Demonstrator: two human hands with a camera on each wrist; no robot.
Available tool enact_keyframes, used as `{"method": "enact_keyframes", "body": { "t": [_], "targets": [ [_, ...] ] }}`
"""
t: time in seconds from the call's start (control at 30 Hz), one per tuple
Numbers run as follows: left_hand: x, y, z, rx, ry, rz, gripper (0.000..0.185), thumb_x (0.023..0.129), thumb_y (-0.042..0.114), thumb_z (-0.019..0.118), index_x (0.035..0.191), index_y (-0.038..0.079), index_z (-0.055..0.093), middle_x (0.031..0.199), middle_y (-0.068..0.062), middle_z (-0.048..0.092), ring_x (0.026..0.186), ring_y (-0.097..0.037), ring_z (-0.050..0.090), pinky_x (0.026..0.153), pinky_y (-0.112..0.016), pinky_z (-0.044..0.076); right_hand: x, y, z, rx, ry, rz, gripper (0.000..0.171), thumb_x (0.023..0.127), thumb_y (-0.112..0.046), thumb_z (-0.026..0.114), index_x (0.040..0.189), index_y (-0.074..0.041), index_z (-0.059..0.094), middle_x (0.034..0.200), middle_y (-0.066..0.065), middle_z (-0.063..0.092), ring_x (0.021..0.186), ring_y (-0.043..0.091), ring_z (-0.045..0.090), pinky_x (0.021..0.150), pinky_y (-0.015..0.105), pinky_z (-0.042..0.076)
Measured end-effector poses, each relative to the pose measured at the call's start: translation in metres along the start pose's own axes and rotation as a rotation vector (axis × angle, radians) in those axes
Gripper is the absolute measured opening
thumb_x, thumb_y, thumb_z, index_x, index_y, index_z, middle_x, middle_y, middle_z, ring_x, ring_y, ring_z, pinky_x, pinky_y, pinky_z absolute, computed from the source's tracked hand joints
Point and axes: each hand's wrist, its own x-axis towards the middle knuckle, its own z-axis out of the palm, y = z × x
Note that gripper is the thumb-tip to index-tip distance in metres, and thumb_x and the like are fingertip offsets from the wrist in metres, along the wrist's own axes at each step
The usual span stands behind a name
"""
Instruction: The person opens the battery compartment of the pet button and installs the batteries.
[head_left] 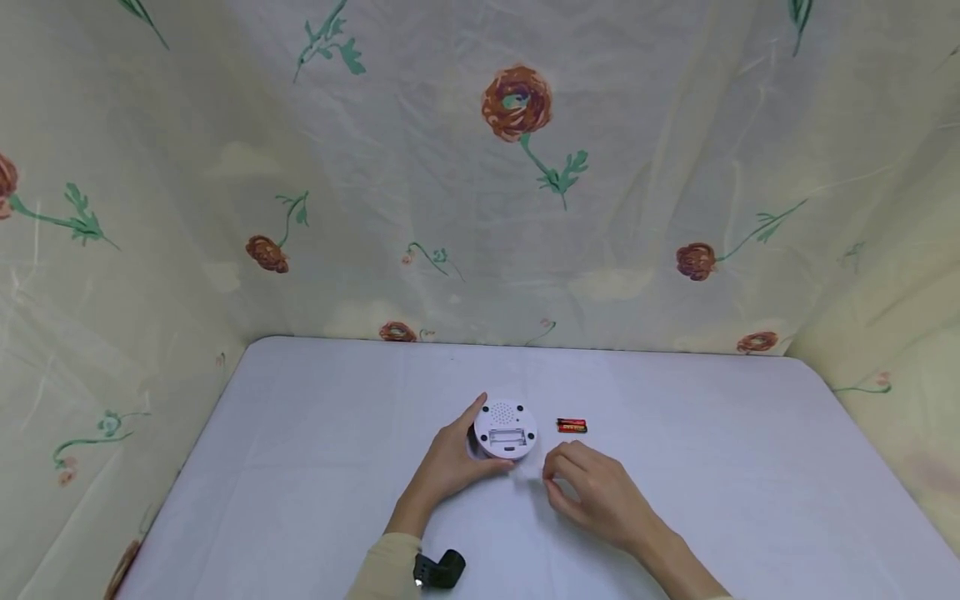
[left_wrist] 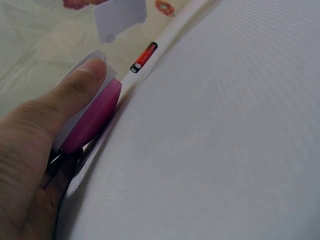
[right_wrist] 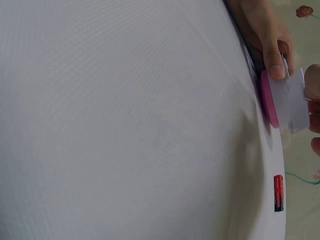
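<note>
My left hand (head_left: 450, 460) grips a round white device (head_left: 501, 414) from its left side, thumb along the near edge. The device lies with its speaker holes, dark feet and uncovered rectangular battery compartment (head_left: 507, 437) facing up. A pink lower part (left_wrist: 95, 117) shows in the left wrist view. Close by on the right, my right hand (head_left: 600, 497) pinches a thin white battery cover (right_wrist: 299, 107) between thumb and fingers. That cover, with small tabs on one edge (left_wrist: 120, 19), is held apart from the device. Two red-and-black batteries (head_left: 572, 426) lie side by side to the device's right.
A white cloth (head_left: 315, 467) covers the table. Flower-patterned curtains (head_left: 420, 167) hang behind it and along both sides. A dark band with a small device (head_left: 441, 570) sits at my left wrist.
</note>
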Motion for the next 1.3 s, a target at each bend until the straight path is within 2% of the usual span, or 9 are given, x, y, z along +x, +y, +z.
{"method": "enact_keyframes", "body": {
  "t": [0.4, 0.9, 1.3],
  "targets": [
    [-0.001, 0.001, 0.002, 0.002, -0.002, -0.026, 0.108, 0.064, 0.052, 0.081, 0.151, 0.022, 0.024, 0.151, -0.005, 0.038, 0.139, -0.023, 0.036, 0.111, -0.043, 0.035, -0.008, -0.006, 0.006, -0.016, -0.086, 0.033, 0.013, 0.075, -0.014, 0.07, 0.083, -0.021, 0.062, 0.087, -0.014, 0.058, 0.078, -0.003, 0.054, 0.068, 0.015, 0.048],
    [-0.002, 0.003, 0.002, -0.004, -0.004, -0.023, 0.105, 0.065, 0.05, 0.082, 0.15, 0.026, 0.026, 0.148, -0.006, 0.041, 0.136, -0.024, 0.039, 0.11, -0.044, 0.036, -0.016, -0.012, 0.018, -0.025, -0.108, -0.047, 0.015, 0.073, -0.014, 0.073, 0.081, -0.021, 0.063, 0.082, -0.014, 0.055, 0.073, -0.001, 0.049, 0.062, 0.013, 0.043],
    [-0.001, 0.004, -0.001, -0.005, -0.011, -0.032, 0.106, 0.064, 0.051, 0.082, 0.15, 0.027, 0.024, 0.149, -0.006, 0.04, 0.137, -0.025, 0.038, 0.11, -0.046, 0.035, -0.016, -0.01, 0.014, 0.049, -0.155, 0.035, 0.012, 0.079, -0.017, 0.07, 0.086, -0.024, 0.063, 0.088, -0.015, 0.053, 0.078, -0.003, 0.047, 0.065, 0.013, 0.044]
  ]
}}
